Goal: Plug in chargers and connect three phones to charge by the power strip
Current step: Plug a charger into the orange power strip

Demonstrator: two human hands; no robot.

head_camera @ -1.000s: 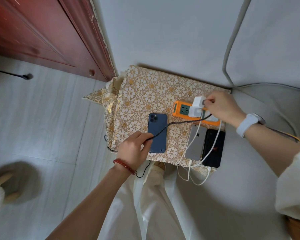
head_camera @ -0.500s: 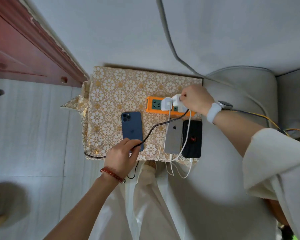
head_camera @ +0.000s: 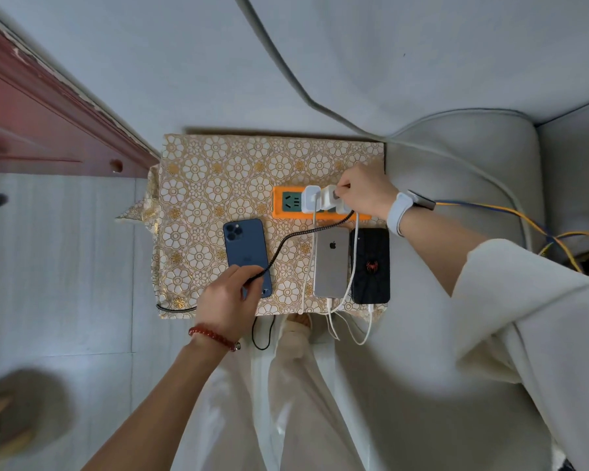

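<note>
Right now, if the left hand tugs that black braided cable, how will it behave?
Probably floppy: the black cable sags in a curve between left hand and charger. Its slack loop suggests little resistance at first. A harder tug may drag across the blue phone.

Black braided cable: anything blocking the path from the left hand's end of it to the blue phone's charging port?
Nothing visible. The left hand pinches the black braided cable right over the blue phone, near its bottom end. The port itself is hidden under the fingers. The silver phone and black phone lie apart, to the right.
</note>
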